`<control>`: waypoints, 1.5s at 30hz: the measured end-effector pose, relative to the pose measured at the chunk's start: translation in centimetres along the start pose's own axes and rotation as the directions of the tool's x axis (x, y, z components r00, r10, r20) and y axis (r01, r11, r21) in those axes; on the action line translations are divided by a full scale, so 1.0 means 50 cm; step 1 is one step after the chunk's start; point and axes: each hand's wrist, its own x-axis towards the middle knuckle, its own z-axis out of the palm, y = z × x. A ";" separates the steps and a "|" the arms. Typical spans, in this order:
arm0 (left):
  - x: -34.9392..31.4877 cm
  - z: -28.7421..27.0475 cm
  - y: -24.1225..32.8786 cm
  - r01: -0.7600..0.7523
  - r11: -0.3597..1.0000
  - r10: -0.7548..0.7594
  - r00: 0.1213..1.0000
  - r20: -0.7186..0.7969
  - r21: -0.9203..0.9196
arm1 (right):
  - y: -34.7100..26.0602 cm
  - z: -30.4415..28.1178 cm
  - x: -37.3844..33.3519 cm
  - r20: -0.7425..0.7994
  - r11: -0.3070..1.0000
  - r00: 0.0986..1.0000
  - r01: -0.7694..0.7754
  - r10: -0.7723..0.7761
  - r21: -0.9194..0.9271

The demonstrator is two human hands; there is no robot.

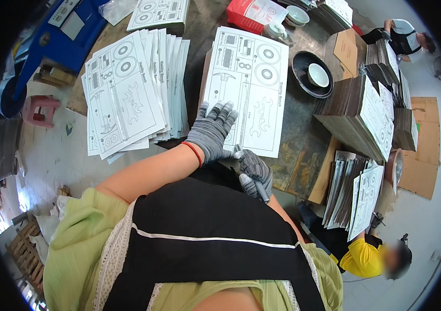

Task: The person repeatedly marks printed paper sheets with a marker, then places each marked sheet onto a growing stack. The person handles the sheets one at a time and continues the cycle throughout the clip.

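My left hand (pixel 211 130), in a grey knit glove with a red cuff, lies flat with fingers spread on the near edge of a white printed sheet (pixel 249 83) that tops a stack on the worktable. My right hand (pixel 255 172), also gloved in grey, is closed around a slim dark tool (pixel 260 189) at the sheet's near corner, close to my black apron. A fanned pile of the same printed sheets (pixel 129 93) lies to the left of my hands.
A dark round dish with a pale bowl (pixel 314 75) sits right of the sheet. Tall stacks of cardboard sheets (pixel 366 111) stand at the right. A red box (pixel 254 14) is at the far edge. A person in yellow (pixel 373 256) sits lower right; another is upper right.
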 end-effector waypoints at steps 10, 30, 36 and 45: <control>-0.065 -0.123 -0.052 -0.196 0.980 0.189 0.972 -0.138 -0.042 | -0.027 -0.265 0.155 -0.688 0.981 0.699 -0.141 0.195 0.135; -0.085 -0.051 -0.083 -0.237 0.954 0.156 0.915 -0.373 -0.183 | 0.150 -0.063 0.228 -0.247 0.529 0.928 0.065 0.280 0.846; 0.009 -0.017 -0.015 -0.056 0.997 0.053 0.997 -0.049 -0.061 | 0.216 -0.020 0.330 -0.297 0.484 0.929 0.160 0.220 0.860; 0.024 -0.005 -0.012 -0.044 0.998 0.043 0.999 -0.019 -0.047 | 0.190 0.017 0.329 -0.409 0.922 0.867 -0.130 0.284 0.365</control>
